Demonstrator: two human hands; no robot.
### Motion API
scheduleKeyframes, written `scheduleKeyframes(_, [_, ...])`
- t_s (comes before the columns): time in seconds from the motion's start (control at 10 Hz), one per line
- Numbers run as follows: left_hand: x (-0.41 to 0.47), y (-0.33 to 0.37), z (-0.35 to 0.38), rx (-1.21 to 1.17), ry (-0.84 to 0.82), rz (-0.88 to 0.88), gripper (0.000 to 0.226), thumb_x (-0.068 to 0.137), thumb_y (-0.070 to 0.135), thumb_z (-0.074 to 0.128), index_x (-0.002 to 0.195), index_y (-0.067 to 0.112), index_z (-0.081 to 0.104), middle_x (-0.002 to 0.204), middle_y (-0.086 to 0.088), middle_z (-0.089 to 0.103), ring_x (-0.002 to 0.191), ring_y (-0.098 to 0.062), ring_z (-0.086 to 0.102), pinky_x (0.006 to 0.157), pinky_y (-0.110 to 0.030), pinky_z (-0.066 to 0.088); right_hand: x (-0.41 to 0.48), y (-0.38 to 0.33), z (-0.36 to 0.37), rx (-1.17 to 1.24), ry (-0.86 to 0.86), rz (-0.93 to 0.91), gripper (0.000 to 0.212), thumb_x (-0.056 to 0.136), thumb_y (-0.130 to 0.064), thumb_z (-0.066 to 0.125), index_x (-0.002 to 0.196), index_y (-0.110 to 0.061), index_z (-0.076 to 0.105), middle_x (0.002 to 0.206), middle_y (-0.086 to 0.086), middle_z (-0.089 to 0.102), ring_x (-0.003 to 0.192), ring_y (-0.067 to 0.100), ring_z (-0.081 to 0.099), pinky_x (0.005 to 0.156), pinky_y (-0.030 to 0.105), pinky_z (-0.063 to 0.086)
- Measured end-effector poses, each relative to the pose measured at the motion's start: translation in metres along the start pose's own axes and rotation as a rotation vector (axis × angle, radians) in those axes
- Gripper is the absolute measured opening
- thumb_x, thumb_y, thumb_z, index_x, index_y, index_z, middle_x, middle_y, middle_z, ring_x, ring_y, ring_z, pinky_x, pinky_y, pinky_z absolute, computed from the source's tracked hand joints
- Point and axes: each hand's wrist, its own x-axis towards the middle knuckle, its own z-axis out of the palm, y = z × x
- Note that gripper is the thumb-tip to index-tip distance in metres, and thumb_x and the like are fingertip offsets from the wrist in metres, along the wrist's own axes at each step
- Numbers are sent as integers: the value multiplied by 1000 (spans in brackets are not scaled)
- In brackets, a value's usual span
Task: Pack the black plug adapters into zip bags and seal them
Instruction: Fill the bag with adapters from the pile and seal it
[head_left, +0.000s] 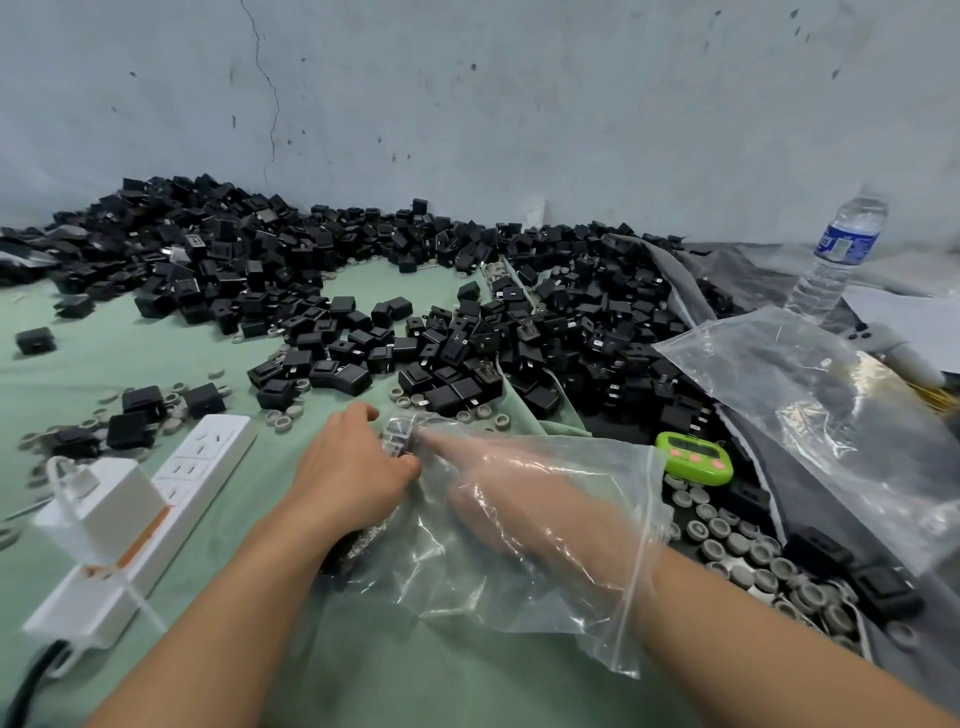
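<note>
Left grip (358, 467) pinching zip bag (519, 597), right grip (519, 499) flat inside it, green cloth (104, 364), black adapter heap (311, 270), cracked wall (519, 104)

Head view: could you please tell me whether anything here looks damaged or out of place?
A crack runs down the wall. Grey caps lie scattered among the adapters, as if spilled.

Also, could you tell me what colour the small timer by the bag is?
The small plastic timer is bright green with pink buttons; the head view shows it.
</note>
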Motion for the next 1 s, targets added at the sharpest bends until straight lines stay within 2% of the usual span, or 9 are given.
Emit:
scheduleKeyframes(0.1, [-1, 0, 2, 42, 24, 67, 75, 85, 43, 71, 150, 23, 39, 147, -1, 48, 129, -24, 51, 105, -41, 43, 6, 9, 5, -47, 3, -94, 54, 102, -8, 50, 154, -11, 37, 121, 18, 66, 93, 22, 65, 94, 49, 52])
scheduleKeyframes(0.2, [-2, 0, 4, 83, 1, 261, 72, 94, 29, 59, 158, 26, 26, 164, 2, 27, 149, -20, 29, 120, -42, 30, 6, 10, 1, 212, -39, -16, 49, 105, -3, 43, 153, -10, 40, 134, 14, 62, 75, -18, 53, 103, 8, 33])
scheduleKeyframes(0.3, [-1, -3, 9, 183, -88, 363, 62, 102, 21, 40, 161, 22, 20, 170, -2, 9, 156, -18, 8, 126, -42, 15, 8, 13, 2, 96, -14, -49, 55, 104, -6, 44, 158, -15, 33, 133, 17, 62, 80, -7, 53, 99, 31, 47])
scheduleKeyframes(0.4, [0, -6, 15, 202, -19, 395, 52, 106, 25, 36, 157, 20, 29, 166, -3, 23, 152, -21, 21, 124, -43, 23, 0, 17, -7, 139, -67, -28, 55, 104, -4, 47, 156, -21, 37, 139, 9, 60, 102, -11, 61, 114, 41, 36])
scheduleKeyframes(0.6, [6, -9, 14, 137, 98, 292, 30, 102, 18, 44, 131, 19, 50, 125, 3, 52, 108, -18, 53, 88, -34, 45, -35, 39, -66, -1, -139, 102, 39, 98, -7, 58, 124, -33, 70, 129, -4, 68, 108, 17, 65, 99, 30, 51])
scheduleKeyframes(0.7, [8, -12, 10, 159, 99, 247, 33, 98, 13, 46, 130, 20, 49, 126, 1, 53, 109, -20, 53, 90, -36, 46, -42, 45, -90, 324, -20, 218, 46, 94, 2, 53, 85, -34, 82, 94, -16, 77, 81, 4, 71, 76, 20, 56])
scheduleKeyframes(0.8, [8, -15, 11, 277, 66, 254, 50, 103, 23, 41, 152, 16, 32, 159, -6, 33, 144, -25, 33, 116, -42, 32, -36, 64, -104, 458, 443, 395, 48, 78, 8, 48, 58, -25, 77, 63, -6, 73, 55, 4, 60, 55, 20, 44])
scheduleKeyframes(0.9, [7, -16, 13, 404, -56, 287, 69, 107, 46, 24, 162, 15, -5, 169, -4, -11, 156, -25, -8, 125, -42, 4, -22, 86, -101, 208, 641, 541, 46, 85, 6, 48, 73, -27, 78, 87, -6, 76, 72, 9, 60, 57, 17, 41])
scheduleKeyframes(1.0, [6, -15, 15, 477, -75, 281, 75, 106, 53, 19, 160, 14, -14, 167, -5, -20, 155, -24, -16, 125, -42, -1, -1, 98, -89, 124, 415, 483, 43, 93, 4, 52, 108, -26, 79, 114, -1, 74, 93, 11, 67, 77, 16, 50])
